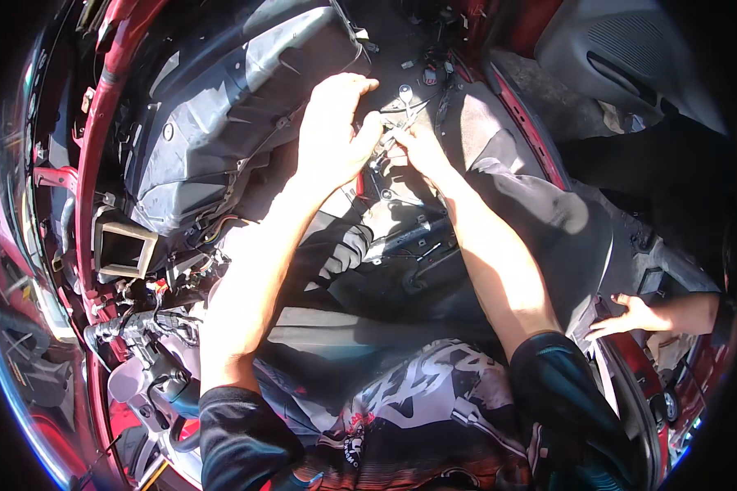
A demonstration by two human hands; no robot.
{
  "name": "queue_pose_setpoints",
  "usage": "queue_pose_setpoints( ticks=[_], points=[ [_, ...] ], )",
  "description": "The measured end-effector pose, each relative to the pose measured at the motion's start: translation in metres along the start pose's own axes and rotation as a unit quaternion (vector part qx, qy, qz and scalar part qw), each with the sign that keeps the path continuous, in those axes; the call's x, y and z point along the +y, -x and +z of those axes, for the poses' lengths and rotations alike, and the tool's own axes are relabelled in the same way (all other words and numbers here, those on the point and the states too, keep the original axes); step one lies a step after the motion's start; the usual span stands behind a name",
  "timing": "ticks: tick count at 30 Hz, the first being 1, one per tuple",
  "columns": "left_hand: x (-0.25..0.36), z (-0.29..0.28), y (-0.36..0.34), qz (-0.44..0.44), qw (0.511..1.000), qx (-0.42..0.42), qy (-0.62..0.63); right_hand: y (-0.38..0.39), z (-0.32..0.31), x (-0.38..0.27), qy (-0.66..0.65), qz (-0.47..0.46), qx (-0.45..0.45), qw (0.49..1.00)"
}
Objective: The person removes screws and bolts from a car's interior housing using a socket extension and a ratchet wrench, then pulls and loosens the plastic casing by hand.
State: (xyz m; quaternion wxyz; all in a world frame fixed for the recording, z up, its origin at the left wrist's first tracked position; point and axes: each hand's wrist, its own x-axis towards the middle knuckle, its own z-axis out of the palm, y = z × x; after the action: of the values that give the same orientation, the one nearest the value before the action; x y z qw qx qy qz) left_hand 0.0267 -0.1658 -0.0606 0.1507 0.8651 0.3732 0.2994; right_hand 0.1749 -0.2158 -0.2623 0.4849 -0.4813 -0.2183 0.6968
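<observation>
My left hand [336, 123] hovers over the car's stripped floor, its thumb and fingers apart, nothing visible in its grip. Just to its right, my right hand [422, 151] has its fingertips pinched together at some small shiny metal parts; what exactly they hold is too small and glaring to tell. A silver wrench [406, 94] with a ring end points away from those fingertips. Nearer to me, another ring-ended metal tool [388, 195] lies on the floor beside a red slim object [359, 183].
A grey plastic dashboard shell [196, 131] fills the left side, with loose wiring [213, 237] and a square vent frame [124, 248] below. The red door sill [532, 131] runs along the right. Another person's hand [630, 317] rests at the lower right. A detached door panel [630, 49] lies beyond.
</observation>
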Motion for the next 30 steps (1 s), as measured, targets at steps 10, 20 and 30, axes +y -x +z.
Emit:
queue_pose_setpoints(
  ticks=[10, 20, 30],
  points=[
    [0.043, -0.011, 0.041, -0.356, 0.717, -0.019, 0.599, 0.072, 0.071, -0.175, -0.144, 0.066, 0.039, 0.987],
    [0.067, -0.017, 0.037, -0.337, 0.802, 0.094, 0.483, 0.093, 0.089, -0.158, -0.21, 0.085, -0.09, 0.97],
    [0.054, 0.006, 0.048, -0.271, 0.837, 0.154, 0.45, 0.063, 0.102, -0.166, -0.244, 0.117, -0.049, 0.962]
  ],
)
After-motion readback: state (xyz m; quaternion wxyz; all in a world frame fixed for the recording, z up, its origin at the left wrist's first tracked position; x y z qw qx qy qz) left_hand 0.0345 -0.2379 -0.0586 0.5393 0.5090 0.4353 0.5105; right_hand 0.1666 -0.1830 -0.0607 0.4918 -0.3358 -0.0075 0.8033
